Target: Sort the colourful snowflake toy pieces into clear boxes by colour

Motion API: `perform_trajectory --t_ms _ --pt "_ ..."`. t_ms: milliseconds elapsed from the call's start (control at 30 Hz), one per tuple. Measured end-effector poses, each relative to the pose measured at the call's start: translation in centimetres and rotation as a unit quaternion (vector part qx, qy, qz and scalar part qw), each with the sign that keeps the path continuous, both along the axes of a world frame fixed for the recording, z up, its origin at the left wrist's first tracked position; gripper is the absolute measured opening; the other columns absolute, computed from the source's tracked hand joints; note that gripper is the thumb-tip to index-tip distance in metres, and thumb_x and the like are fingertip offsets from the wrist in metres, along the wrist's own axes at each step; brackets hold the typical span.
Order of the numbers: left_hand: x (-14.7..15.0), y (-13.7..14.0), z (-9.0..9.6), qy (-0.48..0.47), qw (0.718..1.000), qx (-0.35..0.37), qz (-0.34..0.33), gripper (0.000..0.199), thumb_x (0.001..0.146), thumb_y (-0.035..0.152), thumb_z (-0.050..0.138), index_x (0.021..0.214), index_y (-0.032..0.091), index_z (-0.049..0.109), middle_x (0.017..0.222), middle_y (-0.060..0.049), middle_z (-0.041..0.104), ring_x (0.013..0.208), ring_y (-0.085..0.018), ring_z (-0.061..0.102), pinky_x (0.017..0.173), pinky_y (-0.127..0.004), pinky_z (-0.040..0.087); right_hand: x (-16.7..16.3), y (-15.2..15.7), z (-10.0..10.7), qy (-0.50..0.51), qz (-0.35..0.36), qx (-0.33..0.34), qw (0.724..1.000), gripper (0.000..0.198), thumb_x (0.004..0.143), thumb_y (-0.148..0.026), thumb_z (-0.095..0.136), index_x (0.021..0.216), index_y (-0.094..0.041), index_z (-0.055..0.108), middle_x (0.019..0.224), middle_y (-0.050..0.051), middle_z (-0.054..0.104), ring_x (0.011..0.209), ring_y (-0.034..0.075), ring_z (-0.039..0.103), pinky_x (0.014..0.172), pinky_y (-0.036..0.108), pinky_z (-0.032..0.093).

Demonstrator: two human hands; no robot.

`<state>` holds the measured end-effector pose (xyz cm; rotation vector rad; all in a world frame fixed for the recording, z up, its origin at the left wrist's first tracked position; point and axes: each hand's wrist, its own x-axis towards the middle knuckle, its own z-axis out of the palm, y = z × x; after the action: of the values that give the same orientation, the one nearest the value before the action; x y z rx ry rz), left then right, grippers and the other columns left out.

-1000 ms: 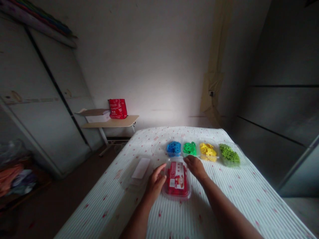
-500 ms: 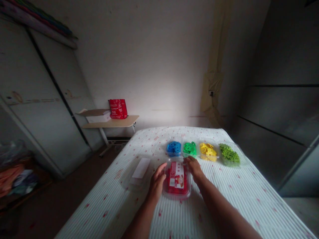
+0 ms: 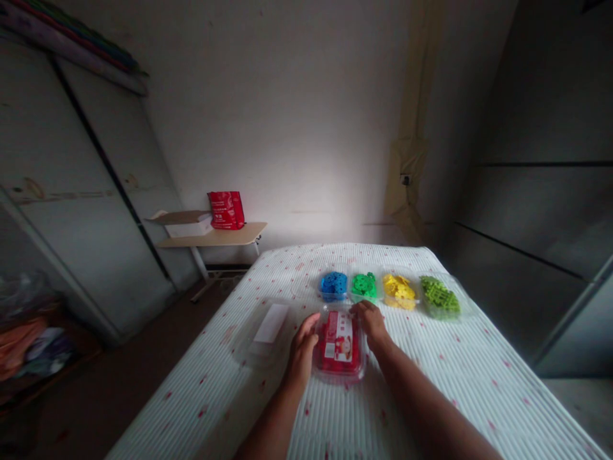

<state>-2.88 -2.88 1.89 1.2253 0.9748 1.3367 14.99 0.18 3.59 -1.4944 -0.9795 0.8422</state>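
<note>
From here: left hand (image 3: 302, 348) has edged in, fingers parted, at the nine o'clock side of the red box (image 3: 340, 342); right hand (image 3: 372, 322) has eased round its one o'clock corner, fingers bent, grip can't tell. Box stays put, apparently being handled in place.

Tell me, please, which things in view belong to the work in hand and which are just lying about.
Probably in the work:
red-filled container, between left hand and right hand
blue pieces, green pieces, yellow pieces, lime pieces
white-labelled clear plastic, perhaps

Apparently just lying about:
red bag and white box, on side table
heaped cloth
</note>
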Motion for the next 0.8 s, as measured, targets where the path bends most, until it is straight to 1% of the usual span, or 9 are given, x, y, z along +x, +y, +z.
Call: perform_trajectory --t_ms 167,333,433,567,633,700,800 --pt "-0.1 -0.1 -0.1 0.002 1.000 0.012 -0.003 0.048 0.066 0.028 0.055 0.112 0.015 0.061 0.123 -0.011 0.060 0.121 -0.029 0.048 0.104 -0.040 0.034 0.0 -0.3 0.4 0.001 0.006 0.001 1.000 0.022 0.058 -0.035 0.044 0.056 -0.018 0.057 0.061 0.004 0.061 0.061 0.016 0.051 0.057 0.026 0.037" --pt "-0.3 0.0 -0.1 -0.006 1.000 0.026 -0.017 0.047 0.066 0.031 0.060 0.110 0.014 0.062 0.121 -0.011 0.061 0.117 -0.029 0.051 0.104 -0.040 0.035 0.1 -0.7 0.8 -0.003 0.038 0.023 0.999 0.022 0.059 -0.037 0.043 0.057 -0.019 0.055 0.063 0.005 0.060 0.063 0.017 0.051 0.056 0.025 0.039" --pt "-0.3 -0.1 0.2 -0.006 1.000 0.011 -0.024 0.045 0.066 0.031 0.060 0.108 0.015 0.064 0.117 -0.010 0.064 0.115 -0.029 0.053 0.101 -0.040 0.037 0.1 -0.8 0.7 -0.007 0.045 0.029 0.999 0.022 0.060 -0.040 0.044 0.057 -0.019 0.053 0.064 0.005 0.060 0.063 0.017 0.051 0.055 0.025 0.038" --pt "-0.3 -0.3 0.8 0.002 0.999 -0.007 -0.035 0.045 0.067 0.031 0.056 0.109 0.016 0.064 0.116 -0.009 0.065 0.114 -0.029 0.053 0.100 -0.040 0.039 0.2 -0.7 0.4 -0.020 0.048 0.022 0.998 0.024 0.063 -0.042 0.044 0.057 -0.020 0.049 0.058 0.002 0.055 0.056 0.014 0.049 0.051 0.024 0.036" --pt "-0.4 -0.4 1.0 0.005 0.999 -0.002 -0.034 0.045 0.069 0.033 0.056 0.110 0.017 0.064 0.118 -0.008 0.063 0.116 -0.028 0.052 0.101 -0.039 0.038 0.4 -0.7 0.3 -0.032 0.062 0.019 0.997 0.025 0.066 -0.042 0.043 0.060 -0.019 0.051 0.059 0.001 0.056 0.055 0.014 0.050 0.050 0.024 0.036" --pt "-0.5 -0.5 1.2 0.013 1.000 -0.003 -0.027 0.043 0.072 0.035 0.056 0.110 0.017 0.064 0.120 -0.008 0.062 0.118 -0.027 0.051 0.102 -0.039 0.036 0.6 -0.6 0.4 -0.049 0.083 0.015 0.995 0.029 0.071 -0.042 0.041 0.067 -0.017 0.054 0.064 0.002 0.060 0.057 0.014 0.053 0.051 0.024 0.038" --pt "-0.5 -0.6 1.2 0.017 0.999 -0.010 -0.034 0.044 0.073 0.037 0.058 0.112 0.017 0.063 0.120 -0.008 0.062 0.117 -0.027 0.051 0.102 -0.039 0.036 1.2 0.5 0.7 -0.098 0.124 0.004 0.987 0.032 0.077 -0.041 0.038 0.075 -0.016 0.059 0.068 0.005 0.063 0.059 0.015 0.057 0.052 0.025 0.041"
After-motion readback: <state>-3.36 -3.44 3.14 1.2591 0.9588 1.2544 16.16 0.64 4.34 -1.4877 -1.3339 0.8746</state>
